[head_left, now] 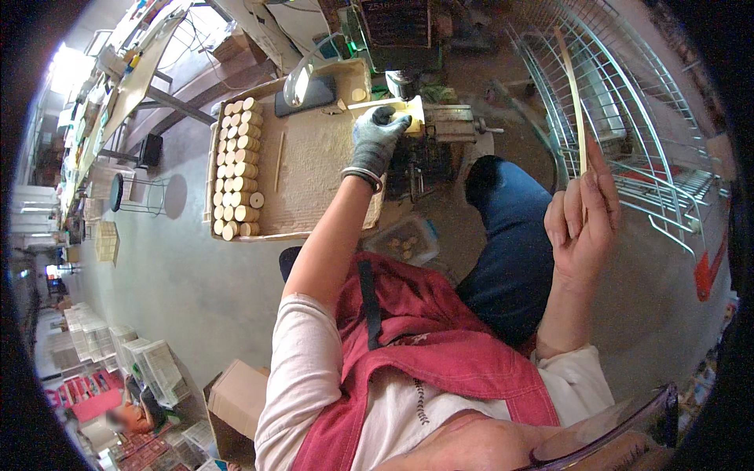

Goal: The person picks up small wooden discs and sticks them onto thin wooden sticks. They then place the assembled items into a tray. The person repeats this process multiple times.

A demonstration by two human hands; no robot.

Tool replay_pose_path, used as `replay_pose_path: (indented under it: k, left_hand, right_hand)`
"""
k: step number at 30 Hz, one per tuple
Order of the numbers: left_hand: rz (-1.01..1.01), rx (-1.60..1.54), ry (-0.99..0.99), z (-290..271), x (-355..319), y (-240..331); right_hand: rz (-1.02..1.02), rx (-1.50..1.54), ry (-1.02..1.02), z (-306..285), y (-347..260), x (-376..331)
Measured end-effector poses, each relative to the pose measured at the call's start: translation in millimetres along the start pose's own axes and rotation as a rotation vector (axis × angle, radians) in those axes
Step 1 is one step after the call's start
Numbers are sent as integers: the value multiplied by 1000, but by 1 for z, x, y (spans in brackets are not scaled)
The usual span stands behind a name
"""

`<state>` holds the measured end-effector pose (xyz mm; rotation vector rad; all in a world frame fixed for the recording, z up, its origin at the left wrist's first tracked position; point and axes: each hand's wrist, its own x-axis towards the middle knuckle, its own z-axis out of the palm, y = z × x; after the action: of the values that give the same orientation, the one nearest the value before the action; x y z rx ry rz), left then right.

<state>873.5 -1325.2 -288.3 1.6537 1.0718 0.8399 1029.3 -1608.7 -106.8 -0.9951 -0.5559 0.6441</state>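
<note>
My left hand (380, 135) has a grey glove on it. It is stretched out in front of me and pressed down on a pale wooden block (402, 112) that sits at the small machine (440, 125). The gloved fingers are curled over the block, so the hand is closed on it. A shiny bracelet (363, 177) goes around that wrist.

My right hand (583, 220) is bare and up in the air, off to my right side. It pinches a long thin wooden strip (576, 102) between the thumb and the fingers. The strip points up and away from me, and it crosses in front of a white wire rack (628, 118). The strip is well apart from the block and the machine.

To the left of my gloved hand is a flat tray (314, 173) with a sandy floor. Many short round wooden pieces (236, 169) lie in rows along its left side. One thin stick (279, 162) lies alone in the middle of the tray. A dark flat thing (310, 96) rests at the far end of the tray.

Under the tray edge, near my knee (503, 235) in blue trousers, is a clear box (404, 242) with a few round pieces in it. I wear a red apron (440, 353) over a light shirt. The floor (173, 267) is grey.
</note>
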Motion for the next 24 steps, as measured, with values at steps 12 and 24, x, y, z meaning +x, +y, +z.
replay_pose_path:
  k: [12, 24]
  left_hand:
    - [187, 367, 45, -15, -7, -17]
    - [368, 532, 84, 6, 1, -2]
  right_hand:
    - [-23, 119, -2, -6, 1, -3]
    - [-32, 148, 2, -5, 1, -4]
